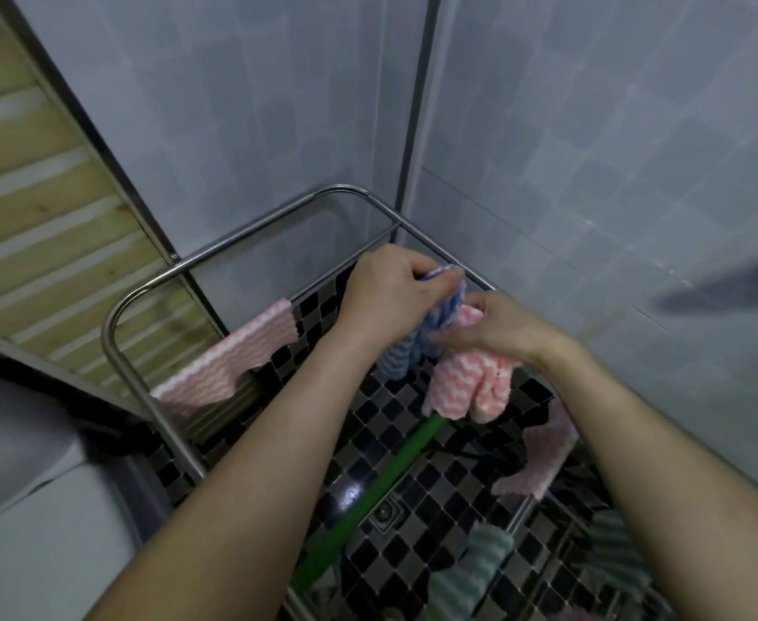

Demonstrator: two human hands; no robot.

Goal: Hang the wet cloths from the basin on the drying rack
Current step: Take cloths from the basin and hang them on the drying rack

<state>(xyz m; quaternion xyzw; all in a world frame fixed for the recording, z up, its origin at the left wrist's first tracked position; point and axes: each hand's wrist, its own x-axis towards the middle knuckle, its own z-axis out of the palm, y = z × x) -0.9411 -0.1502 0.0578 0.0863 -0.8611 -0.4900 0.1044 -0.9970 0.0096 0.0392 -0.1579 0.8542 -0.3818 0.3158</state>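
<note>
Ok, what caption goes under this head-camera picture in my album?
Left hand holds a blue cloth, right hand a pink cloth, over the rack.

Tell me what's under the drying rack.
Under the drying rack: dark checkered floor tiles, a floor drain and a green pole running diagonally. Its top is hidden behind the held pink cloth. Forearms and hung cloths cover more floor.
</note>
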